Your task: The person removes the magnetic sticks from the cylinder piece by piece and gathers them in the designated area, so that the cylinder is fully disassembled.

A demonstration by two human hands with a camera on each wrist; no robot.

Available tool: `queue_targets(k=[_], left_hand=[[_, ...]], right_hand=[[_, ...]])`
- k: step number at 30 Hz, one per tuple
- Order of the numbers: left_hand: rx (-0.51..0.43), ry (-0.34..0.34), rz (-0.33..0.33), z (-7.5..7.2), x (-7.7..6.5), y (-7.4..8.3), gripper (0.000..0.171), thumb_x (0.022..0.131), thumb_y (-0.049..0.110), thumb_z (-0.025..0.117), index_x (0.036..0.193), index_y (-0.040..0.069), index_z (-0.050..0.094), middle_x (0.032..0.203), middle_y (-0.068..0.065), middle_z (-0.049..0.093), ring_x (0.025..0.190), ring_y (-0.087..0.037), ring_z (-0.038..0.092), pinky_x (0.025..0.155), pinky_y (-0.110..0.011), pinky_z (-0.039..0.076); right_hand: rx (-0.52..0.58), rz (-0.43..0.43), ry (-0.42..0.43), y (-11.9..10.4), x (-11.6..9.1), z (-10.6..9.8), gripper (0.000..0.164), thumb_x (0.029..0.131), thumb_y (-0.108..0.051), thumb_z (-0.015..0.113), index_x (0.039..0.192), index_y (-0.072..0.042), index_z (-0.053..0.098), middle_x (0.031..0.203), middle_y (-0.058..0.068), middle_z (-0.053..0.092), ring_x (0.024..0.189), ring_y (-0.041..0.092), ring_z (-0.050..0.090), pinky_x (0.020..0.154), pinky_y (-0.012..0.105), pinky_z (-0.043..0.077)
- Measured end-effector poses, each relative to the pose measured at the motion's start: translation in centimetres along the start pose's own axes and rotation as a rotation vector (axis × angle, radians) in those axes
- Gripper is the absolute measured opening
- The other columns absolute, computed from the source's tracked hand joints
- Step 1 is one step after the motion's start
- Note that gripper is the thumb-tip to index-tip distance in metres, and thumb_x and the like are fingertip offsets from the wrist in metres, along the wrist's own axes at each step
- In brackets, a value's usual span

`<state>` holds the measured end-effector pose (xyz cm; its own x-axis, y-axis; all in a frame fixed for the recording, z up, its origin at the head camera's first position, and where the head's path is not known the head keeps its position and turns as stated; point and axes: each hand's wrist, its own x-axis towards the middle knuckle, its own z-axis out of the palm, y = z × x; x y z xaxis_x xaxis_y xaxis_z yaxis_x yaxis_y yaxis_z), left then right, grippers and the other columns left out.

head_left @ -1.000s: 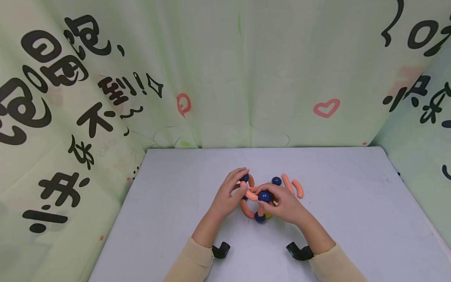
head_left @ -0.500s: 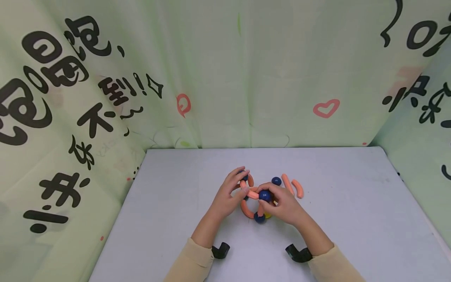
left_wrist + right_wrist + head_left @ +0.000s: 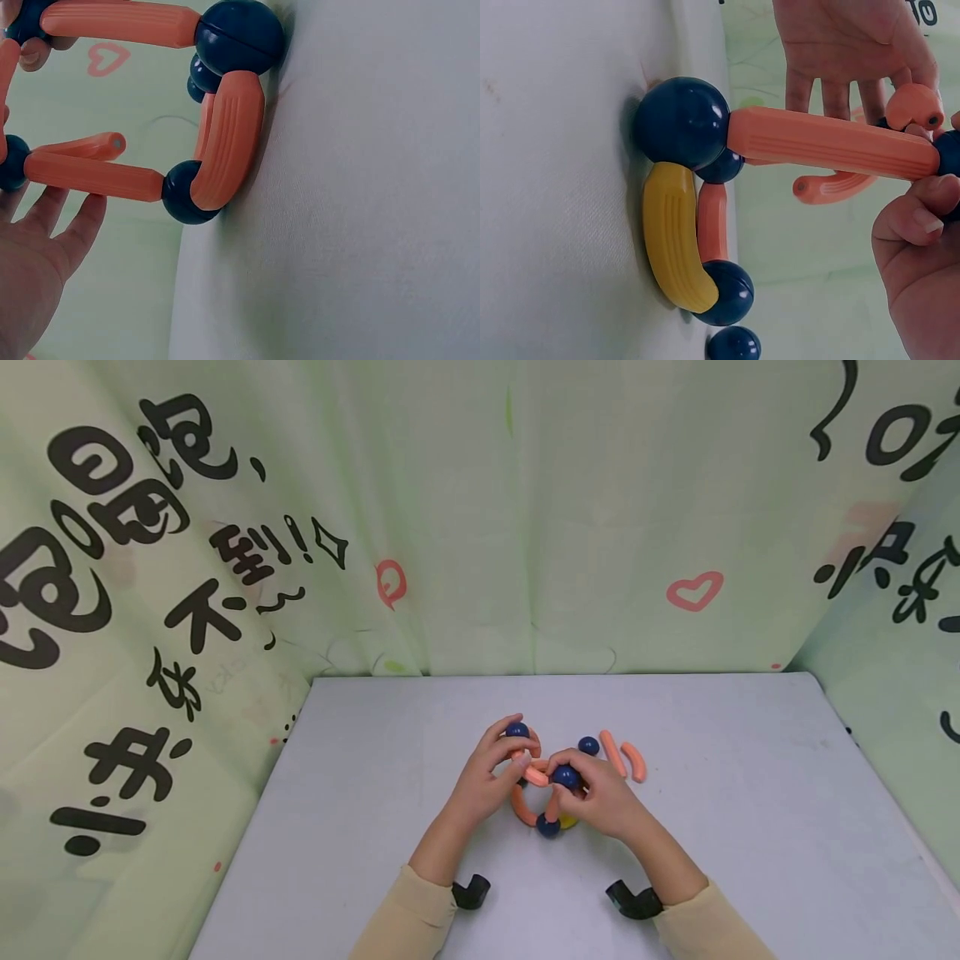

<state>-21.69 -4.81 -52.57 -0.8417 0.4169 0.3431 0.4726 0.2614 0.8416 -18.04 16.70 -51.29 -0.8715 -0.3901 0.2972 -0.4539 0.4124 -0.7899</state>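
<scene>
A magnetic ball-and-rod frame stands on the table between the two hands. My left hand (image 3: 486, 774) holds a curved salmon magnetic rod (image 3: 535, 775) with its thumb, and its fingers lie around a blue ball (image 3: 517, 729) at the far left. My right hand (image 3: 603, 795) pinches another blue ball (image 3: 566, 777) on top of an upright salmon rod (image 3: 832, 142). That rod rises from a blue ball (image 3: 681, 124) on the table, which also joins a curved yellow rod (image 3: 676, 240). In the left wrist view, more salmon rods (image 3: 105, 176) link blue balls (image 3: 240, 37).
Beyond the right hand lie a loose blue ball (image 3: 588, 745), a straight salmon rod (image 3: 612, 750) and a curved one (image 3: 635, 762). Pale green curtains with writing surround the white table (image 3: 375, 827) at the back and sides.
The left fingers have shifted around the far-left ball, which has moved slightly away and shows more. The ball in my right hand has moved a little right; the frame's near ball has slid slightly left.
</scene>
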Motion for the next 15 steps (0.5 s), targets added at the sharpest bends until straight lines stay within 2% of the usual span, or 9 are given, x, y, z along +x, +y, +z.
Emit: queue_targets(k=[1, 7, 8, 15], left_hand=[[-0.01, 0.002, -0.003, -0.1, 0.0, 0.5, 0.023, 0.102, 0.022, 0.054, 0.119, 0.013, 0.067, 0.151, -0.001, 0.042, 0.145, -0.019, 0.036, 0.111, -0.054, 0.039], [-0.041, 0.017, -0.045, -0.7, -0.2, 3.4, 0.025, 0.101, 0.013, 0.054, 0.121, 0.003, 0.064, 0.155, -0.014, 0.036, 0.14, -0.032, 0.042, 0.109, -0.052, 0.043], [-0.037, 0.018, -0.049, -0.7, -0.3, 3.4, 0.025, 0.101, 0.014, 0.054, 0.122, 0.002, 0.064, 0.156, -0.015, 0.036, 0.143, -0.032, 0.039, 0.108, -0.051, 0.044], [-0.041, 0.018, -0.042, -0.8, -0.3, 3.5, 0.026, 0.101, 0.012, 0.055, 0.123, 0.001, 0.063, 0.156, -0.016, 0.035, 0.141, -0.035, 0.041, 0.107, -0.05, 0.045]], right_hand=[[0.006, -0.003, -0.002, 0.0, 0.0, 0.0, 0.027, 0.085, 0.001, 0.062, 0.105, -0.017, 0.061, 0.09, 0.0, 0.067, 0.069, 0.006, 0.053, 0.059, 0.022, 0.047], [-0.006, 0.013, -0.011, -0.1, 0.0, -0.2, 0.021, 0.088, -0.002, 0.065, 0.104, -0.014, 0.061, 0.094, -0.001, 0.067, 0.081, 0.007, 0.059, 0.069, 0.024, 0.053], [-0.012, 0.018, -0.013, -0.2, 0.0, -0.3, 0.02, 0.088, -0.002, 0.065, 0.104, -0.013, 0.061, 0.094, -0.002, 0.067, 0.082, 0.007, 0.06, 0.071, 0.025, 0.054], [-0.028, 0.026, -0.017, -0.4, 0.0, -0.4, 0.022, 0.086, -0.001, 0.066, 0.103, -0.014, 0.06, 0.093, -0.002, 0.066, 0.082, 0.008, 0.059, 0.072, 0.025, 0.054]])
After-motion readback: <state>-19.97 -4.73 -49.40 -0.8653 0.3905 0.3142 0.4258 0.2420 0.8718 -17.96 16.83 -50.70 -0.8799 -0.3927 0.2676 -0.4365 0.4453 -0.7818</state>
